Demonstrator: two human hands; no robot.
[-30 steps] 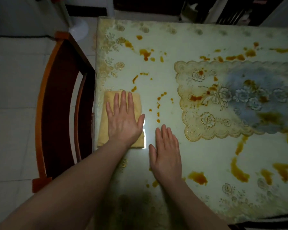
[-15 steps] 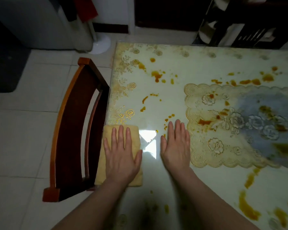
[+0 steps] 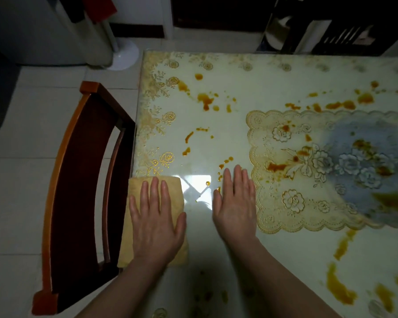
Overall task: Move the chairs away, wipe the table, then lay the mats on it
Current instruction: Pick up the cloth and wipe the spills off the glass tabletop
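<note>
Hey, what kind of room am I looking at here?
Probably a home dining area: a table with a floral cover and orange spills, a wooden chair at its side, a tiled floor. The left hand presses a cloth flat.

The table [image 3: 251,92] top looks glossy and smooth, reflecting light. The folded cloth [image 3: 133,216] appears soft and matt. The chair [image 3: 62,180] is polished wood.

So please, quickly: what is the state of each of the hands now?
Left hand: open, pressing flat on the yellow cloth.
Right hand: open, flat on the table, holding nothing.
</note>
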